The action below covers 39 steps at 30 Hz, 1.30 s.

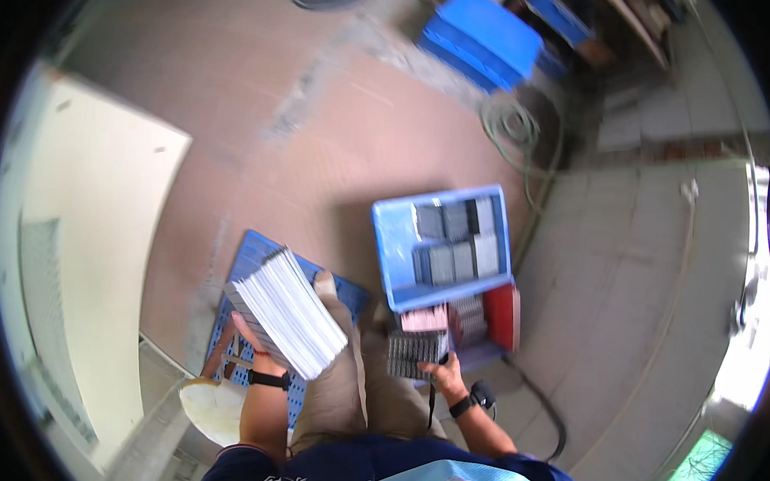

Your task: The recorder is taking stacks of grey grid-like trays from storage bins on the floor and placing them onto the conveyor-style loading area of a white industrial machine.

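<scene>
My left hand [251,334] is closed on the side of a thick stack of white sheets [293,316], tilted above my left leg. The stack hides part of its fingers. My right hand [443,376] grips the lower right corner of a dark grey block with rows of ridges [413,353]. Just beyond that block lies a pink stack [424,318]. A light blue crate [384,249] stands farther ahead, with several grey blocks [462,259] in rows inside. Close to my right hand, a red-sided box [504,317] holds more grey pieces.
Beneath the white stack is a blue perforated plastic pallet [258,245]. A pale round-edged object [208,408] is beside my left forearm. Dark cable [556,408] curves at the right. Coiled hose [510,124] and a blue bin [484,38] are farther off; a cream panel [103,182] stands left.
</scene>
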Motion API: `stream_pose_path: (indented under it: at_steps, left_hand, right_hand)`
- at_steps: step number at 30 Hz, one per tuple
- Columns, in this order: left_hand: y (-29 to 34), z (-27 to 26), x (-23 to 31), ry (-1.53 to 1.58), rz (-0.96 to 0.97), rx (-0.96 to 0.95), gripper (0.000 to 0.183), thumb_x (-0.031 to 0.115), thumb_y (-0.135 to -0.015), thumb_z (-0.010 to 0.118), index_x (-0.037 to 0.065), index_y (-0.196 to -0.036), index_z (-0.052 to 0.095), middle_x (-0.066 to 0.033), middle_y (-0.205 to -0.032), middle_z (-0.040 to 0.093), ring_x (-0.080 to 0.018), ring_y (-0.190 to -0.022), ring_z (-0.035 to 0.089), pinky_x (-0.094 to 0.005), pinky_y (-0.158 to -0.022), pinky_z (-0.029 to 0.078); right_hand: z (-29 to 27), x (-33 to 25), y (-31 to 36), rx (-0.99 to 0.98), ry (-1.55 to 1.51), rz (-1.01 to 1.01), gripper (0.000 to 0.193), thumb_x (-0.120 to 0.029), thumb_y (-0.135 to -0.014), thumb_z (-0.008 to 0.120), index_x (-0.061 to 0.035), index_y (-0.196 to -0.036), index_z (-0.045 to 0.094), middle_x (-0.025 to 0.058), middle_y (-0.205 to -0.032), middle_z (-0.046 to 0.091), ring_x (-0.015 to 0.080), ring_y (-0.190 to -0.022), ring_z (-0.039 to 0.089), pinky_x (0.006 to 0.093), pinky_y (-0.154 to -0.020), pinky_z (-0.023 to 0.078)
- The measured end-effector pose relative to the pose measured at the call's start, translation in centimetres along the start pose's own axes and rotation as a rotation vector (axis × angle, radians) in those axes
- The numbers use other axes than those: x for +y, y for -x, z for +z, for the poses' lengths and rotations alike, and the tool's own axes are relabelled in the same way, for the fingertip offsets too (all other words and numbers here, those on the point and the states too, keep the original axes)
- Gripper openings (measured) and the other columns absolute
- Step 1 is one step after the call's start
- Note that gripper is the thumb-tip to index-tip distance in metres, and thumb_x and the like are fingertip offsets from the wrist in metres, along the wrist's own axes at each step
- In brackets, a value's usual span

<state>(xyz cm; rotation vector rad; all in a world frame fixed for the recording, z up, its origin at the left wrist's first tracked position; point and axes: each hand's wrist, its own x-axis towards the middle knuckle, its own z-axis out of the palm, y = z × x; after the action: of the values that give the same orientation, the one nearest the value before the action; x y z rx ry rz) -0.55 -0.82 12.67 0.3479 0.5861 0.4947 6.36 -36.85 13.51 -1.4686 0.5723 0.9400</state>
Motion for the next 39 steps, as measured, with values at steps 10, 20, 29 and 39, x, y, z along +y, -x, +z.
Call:
stream_pose_path:
  at_steps: [10,20,29,39]
  left_hand:
    - [15.8,2.9,10.7,0.036,0.274,0.150,0.081,0.071,-0.084,0.033,0.008,-0.133,0.044,-0.0117,-0.126,0.054,-0.0282,-0.111,0.054,-0.0428,-0.096,0.044]
    - [22.0,3.3,18.1,0.249,0.576,0.223,0.069,0.062,-0.088,0.036,0.007,-0.129,0.048,-0.0111,-0.122,0.056,-0.0282,-0.109,0.055,-0.0432,-0.094,0.045]
    - [26.1,1.5,25.7,0.403,0.884,0.304,0.065,0.059,-0.090,0.037,0.008,-0.128,0.049,-0.0098,-0.122,0.056,-0.0280,-0.109,0.055,-0.0427,-0.093,0.046]
    - [33.8,-2.0,24.8,0.627,1.316,0.659,0.061,0.056,-0.085,0.050,0.008,-0.122,0.053,-0.0091,-0.111,0.060,-0.0247,-0.097,0.059,-0.0397,-0.086,0.050]
  right_hand:
    - [0.6,-6.0,-3.5,-0.094,0.067,-0.253,0.058,0.001,-0.056,0.077,0.0058,-0.108,0.051,0.0121,-0.099,0.061,0.0226,-0.086,0.060,0.0339,-0.080,0.049]
    - [10.9,-21.3,4.0,-0.348,0.041,-0.330,0.044,-0.008,-0.068,0.066,0.0061,-0.109,0.055,0.0137,-0.099,0.062,0.0257,-0.087,0.062,0.0386,-0.078,0.051]
    - [35.7,-33.8,12.2,-0.896,-0.034,-0.463,0.054,-0.011,-0.072,0.068,-0.0009,-0.121,0.049,0.0142,-0.112,0.060,0.0311,-0.097,0.062,0.0448,-0.082,0.054]
    - [61.7,-41.2,11.7,-0.986,0.203,-0.257,0.044,-0.021,-0.075,0.072,-0.0039,-0.112,0.056,0.0111,-0.107,0.065,0.0292,-0.091,0.064,0.0442,-0.065,0.059]
